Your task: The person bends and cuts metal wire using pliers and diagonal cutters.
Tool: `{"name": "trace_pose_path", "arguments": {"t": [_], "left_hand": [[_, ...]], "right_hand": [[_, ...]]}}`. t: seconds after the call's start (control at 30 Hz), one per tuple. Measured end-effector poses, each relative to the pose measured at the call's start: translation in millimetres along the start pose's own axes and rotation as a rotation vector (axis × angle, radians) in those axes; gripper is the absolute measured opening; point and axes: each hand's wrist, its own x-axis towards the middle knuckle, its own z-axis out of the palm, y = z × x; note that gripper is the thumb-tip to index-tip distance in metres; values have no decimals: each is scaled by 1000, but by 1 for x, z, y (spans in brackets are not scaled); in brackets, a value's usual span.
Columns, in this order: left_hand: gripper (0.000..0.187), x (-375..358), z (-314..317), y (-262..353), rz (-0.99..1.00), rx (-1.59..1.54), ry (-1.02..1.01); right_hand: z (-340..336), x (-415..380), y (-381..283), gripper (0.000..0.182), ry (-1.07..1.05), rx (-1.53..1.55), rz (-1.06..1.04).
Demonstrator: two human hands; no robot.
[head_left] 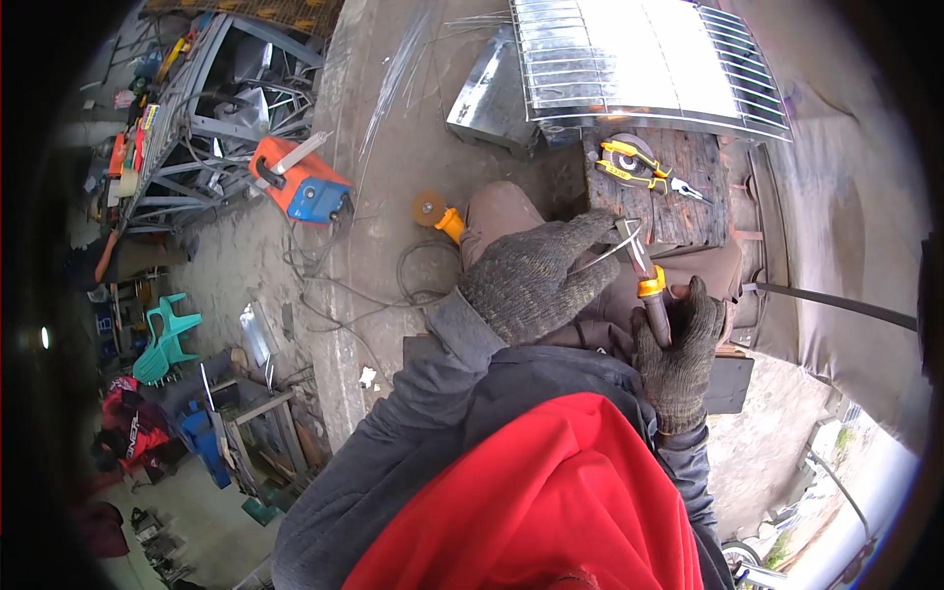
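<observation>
Both of my hands wear dark knitted gloves. My left hand (539, 275) has its fingers closed around a thin metal rod near the jaw end of a tool. That tool, a holder with a dark handle and a yellow-orange collar (650, 283), lies across my right hand (678, 344), whose fingers wrap its handle. Just beyond the hands is a worn wooden block (657, 214), on which rest yellow-and-black pliers (654, 181) and a tape-like round item (629, 152).
A wire grille with a bright sheet (644, 59) stands beyond the block. An orange-and-blue machine (300, 184) and a grinder (438, 214) with cables lie at the left. Farther left are a metal rack (197, 128), a green chair (165, 339) and people.
</observation>
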Motion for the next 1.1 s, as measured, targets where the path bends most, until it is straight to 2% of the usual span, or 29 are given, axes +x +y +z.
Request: {"name": "trace_pose_path", "arguments": {"t": [0.03, 0.1, 0.13, 0.2, 0.27, 0.37, 0.6, 0.73, 0.8, 0.93, 1.0, 1.1], "left_hand": [[48, -1, -1, -5, -1, -1, 2], [44, 1, -3, -10, -161, 34, -224], [44, 5, -2, -9, -159, 31, -226], [43, 13, -1, -8, -287, 137, -331], [42, 9, 9, -19, -277, 160, -320], [39, 5, 27, -45, -251, 190, -317], [32, 8, 70, -100, -103, 271, -356], [28, 8, 76, -93, -171, 253, -251], [24, 13, 76, -90, -288, 279, -188], [23, 28, 85, -118, -283, 392, -220], [23, 27, 85, -122, -178, 377, -185], [23, 28, 86, -119, -265, 361, -210]], "right_hand": [[0, 3, 0, 52, -2, -1, -1], [-3, 9, 1, 55, -176, -99, 38], [-9, 7, 8, 55, -335, -197, 89], [-6, 5, 12, 55, -375, -168, 146], [-2, -1, 22, 55, -440, -113, 286], [2, -8, 32, 57, -467, -6, 398], [16, -27, 63, 62, -512, -86, 410], [20, -19, 62, 58, -472, -114, 408], [25, -15, 71, 55, -411, -235, 287], [29, -5, 79, 55, -386, -186, 321], [28, -5, 80, 56, -414, -139, 364], [28, -5, 77, 54, -395, -166, 353]]}}
